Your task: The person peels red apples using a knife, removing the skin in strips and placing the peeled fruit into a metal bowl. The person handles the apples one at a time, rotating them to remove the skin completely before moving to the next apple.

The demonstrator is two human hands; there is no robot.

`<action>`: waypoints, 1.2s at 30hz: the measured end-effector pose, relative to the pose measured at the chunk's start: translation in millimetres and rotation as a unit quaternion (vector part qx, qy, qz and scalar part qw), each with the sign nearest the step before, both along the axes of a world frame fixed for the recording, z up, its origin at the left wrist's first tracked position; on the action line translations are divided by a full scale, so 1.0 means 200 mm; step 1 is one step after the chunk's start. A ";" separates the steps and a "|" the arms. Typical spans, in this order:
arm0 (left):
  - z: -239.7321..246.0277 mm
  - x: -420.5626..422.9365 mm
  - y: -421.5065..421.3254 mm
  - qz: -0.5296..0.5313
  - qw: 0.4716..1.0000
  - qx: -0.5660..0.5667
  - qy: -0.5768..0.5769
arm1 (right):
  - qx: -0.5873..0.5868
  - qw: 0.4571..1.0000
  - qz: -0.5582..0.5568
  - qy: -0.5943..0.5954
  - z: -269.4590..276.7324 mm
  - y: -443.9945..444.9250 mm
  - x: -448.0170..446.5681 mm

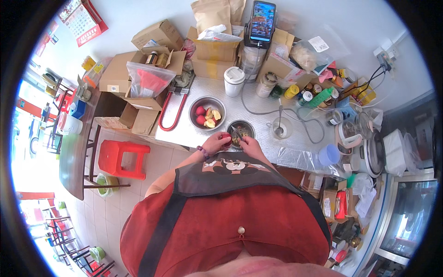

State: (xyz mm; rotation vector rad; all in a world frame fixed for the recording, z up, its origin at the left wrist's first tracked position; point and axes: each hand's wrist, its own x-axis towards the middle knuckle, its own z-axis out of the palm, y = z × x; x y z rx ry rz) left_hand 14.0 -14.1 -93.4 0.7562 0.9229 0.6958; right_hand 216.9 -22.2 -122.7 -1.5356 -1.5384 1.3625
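Red fruit (226, 138), which looks like a plum or small apple, is held in my left hand (215, 142) at the table's front edge. My right hand (252, 146) grips a small knife (237, 132) whose blade points up and left over a metal bowl (253, 128). Dark scraps and pale peel-like bits lie in that bowl. Just behind to the left, a larger steel bowl (191, 119) holds whole red fruits (200, 110) and pale cut pieces (209, 123). The fingers partly hide the held fruit and the knife handle.
A white lidded cup (234, 81), a glass with a spoon (282, 128) and a grey cable (258, 112) lie beyond the bowls. A red U-shaped lock (170, 119) is at left. Cardboard boxes (213, 69) and a phone (262, 21) stand behind. A red stool (112, 155) is on the floor.
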 end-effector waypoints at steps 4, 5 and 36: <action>-0.05 -0.01 0.00 0.000 1.000 0.000 0.015 | 0.009 1.000 0.000 -0.010 0.02 -0.02 -0.01; -0.05 -0.01 0.00 0.001 1.000 -0.001 0.022 | 0.004 1.000 -0.003 -0.011 0.03 -0.02 -0.01; -0.06 -0.06 -0.04 -0.001 0.999 -0.031 -0.008 | 0.059 0.997 0.023 -0.044 -0.05 -0.07 -0.03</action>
